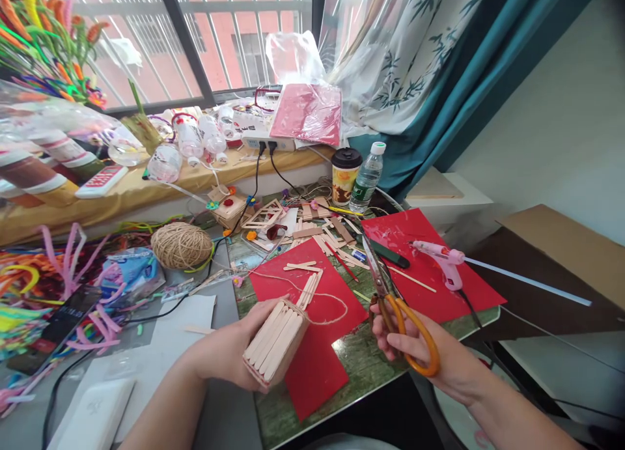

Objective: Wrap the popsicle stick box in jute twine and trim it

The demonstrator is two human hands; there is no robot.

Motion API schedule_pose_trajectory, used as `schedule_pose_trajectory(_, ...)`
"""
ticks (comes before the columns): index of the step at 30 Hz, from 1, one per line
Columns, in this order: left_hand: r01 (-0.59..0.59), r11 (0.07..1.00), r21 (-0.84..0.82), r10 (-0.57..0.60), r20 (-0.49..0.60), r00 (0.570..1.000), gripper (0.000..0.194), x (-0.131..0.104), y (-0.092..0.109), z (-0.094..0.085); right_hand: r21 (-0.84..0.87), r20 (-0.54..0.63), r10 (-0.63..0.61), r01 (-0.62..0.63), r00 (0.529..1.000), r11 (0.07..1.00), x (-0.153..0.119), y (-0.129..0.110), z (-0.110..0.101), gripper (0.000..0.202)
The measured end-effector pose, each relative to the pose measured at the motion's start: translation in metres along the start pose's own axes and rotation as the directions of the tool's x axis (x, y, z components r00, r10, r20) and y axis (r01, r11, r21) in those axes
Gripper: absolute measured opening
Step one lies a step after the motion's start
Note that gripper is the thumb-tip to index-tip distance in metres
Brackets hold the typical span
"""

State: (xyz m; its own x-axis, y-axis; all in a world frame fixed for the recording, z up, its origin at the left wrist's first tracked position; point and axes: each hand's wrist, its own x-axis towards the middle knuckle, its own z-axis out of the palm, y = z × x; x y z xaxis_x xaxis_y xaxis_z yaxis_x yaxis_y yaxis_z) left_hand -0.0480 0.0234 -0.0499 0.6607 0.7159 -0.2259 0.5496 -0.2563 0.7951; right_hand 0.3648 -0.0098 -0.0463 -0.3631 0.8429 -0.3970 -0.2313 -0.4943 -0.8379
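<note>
My left hand (244, 349) is wrapped round a small box of wooden craft sticks (277, 339), tilted over a red sheet (312, 362). Twine (336, 298) circles one end of the box and loops out over the red sheet. In my right hand (407, 342) is a pair of scissors (418, 346) with orange handles, blades pointing up and away. Its blades look nearly together. A few loose craft sticks (300, 266) lie on the red sheet just beyond the box.
A pink glue gun (446, 264) with a long glue stick rests on a second red sheet (434, 228) at right. A ball of twine (181, 245) sits at left. Farther back stand a paper cup (346, 176) and a water bottle (367, 178). A black cord (256, 176) crosses the worktop.
</note>
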Motion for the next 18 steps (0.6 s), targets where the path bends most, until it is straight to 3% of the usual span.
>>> schedule_pose_trajectory(8, 0.043, 0.991, -0.124, -0.071, -0.233, 0.97, 0.126, 0.003, 0.005, 0.001, 0.209, 0.038, -0.076, 0.066, 0.996, 0.976, 0.004, 0.012, -0.001, 0.031)
schedule_pose_trajectory(13, 0.05, 0.999, -0.002, -0.047, -0.35, 0.935, 0.12, 0.008, 0.011, 0.004, 0.298, 0.108, -0.041, 0.007, 0.993, 0.954, 0.002, 0.038, 0.019, 0.027)
schedule_pose_trajectory(18, 0.005, 0.979, 0.202, 0.092, -0.469, 0.879, 0.121, 0.008, 0.016, 0.004, 0.439, 0.277, -0.1, -0.033, 0.956, 0.898, -0.008, 0.066, 0.042, 0.051)
